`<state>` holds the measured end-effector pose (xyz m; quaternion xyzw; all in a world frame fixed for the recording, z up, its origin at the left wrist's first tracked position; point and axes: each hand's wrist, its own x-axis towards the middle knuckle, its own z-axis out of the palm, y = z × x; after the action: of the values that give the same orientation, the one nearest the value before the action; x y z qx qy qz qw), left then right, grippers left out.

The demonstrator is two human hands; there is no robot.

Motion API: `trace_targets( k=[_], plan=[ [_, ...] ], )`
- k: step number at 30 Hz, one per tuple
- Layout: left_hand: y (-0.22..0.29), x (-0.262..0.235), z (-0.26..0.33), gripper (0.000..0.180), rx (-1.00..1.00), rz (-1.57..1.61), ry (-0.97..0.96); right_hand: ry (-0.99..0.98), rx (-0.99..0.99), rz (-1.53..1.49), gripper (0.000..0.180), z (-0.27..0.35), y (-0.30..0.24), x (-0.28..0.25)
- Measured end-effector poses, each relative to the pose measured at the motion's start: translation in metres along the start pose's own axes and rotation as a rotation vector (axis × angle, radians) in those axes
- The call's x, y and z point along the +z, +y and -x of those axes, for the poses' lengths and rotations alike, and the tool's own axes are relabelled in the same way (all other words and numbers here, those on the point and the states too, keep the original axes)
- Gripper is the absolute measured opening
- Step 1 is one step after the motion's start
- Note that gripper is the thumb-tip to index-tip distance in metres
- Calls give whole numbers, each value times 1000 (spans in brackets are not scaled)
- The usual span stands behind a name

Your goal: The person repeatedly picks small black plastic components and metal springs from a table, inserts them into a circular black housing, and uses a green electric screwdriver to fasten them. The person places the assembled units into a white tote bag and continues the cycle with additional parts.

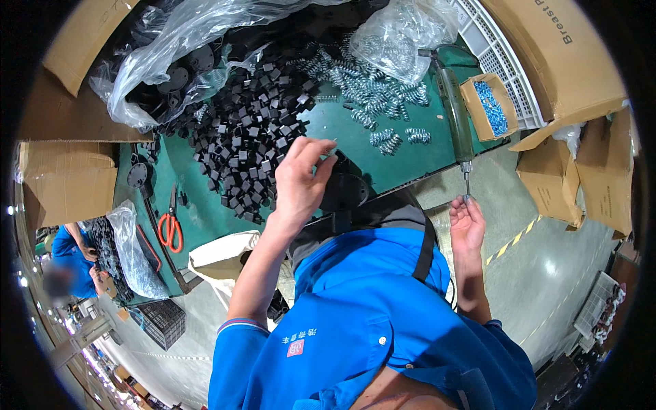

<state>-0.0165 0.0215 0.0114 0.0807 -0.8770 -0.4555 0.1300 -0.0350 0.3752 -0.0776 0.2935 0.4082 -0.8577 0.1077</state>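
Observation:
My left hand (304,174) is over the front edge of the green table, thumb and fingers drawn together. A small bright tip shows at its fingertips, too small to name. Beside and below that hand is a black part with a round plate (347,192). My right hand (467,224) is raised with its fingertips closed at the lower end of the power screwdriver's bit (467,179). A tiny dark piece shows there; its kind I cannot make out. The green-bodied power screwdriver (454,109) hangs upright above that hand, at the right table edge.
Black square caps (246,140) heap on the table (195,219), with coil springs (376,92) to their right. A small box of blue screws (490,109) stands at the right. Orange-handled scissors (171,229) lie left. A co-worker's hand (89,253) shows at far left.

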Motion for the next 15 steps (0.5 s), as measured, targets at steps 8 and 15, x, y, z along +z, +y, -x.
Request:
trace_targets(
  k=[8, 15],
  plan=[
    [-9, 12, 5, 23, 36, -296, -58, -21, 5, -10, 5, 1, 4, 7],
    [-11, -18, -13, 31, -99, -135, -22, -44, 3, -41, 11, 5, 8, 1]
  ],
)
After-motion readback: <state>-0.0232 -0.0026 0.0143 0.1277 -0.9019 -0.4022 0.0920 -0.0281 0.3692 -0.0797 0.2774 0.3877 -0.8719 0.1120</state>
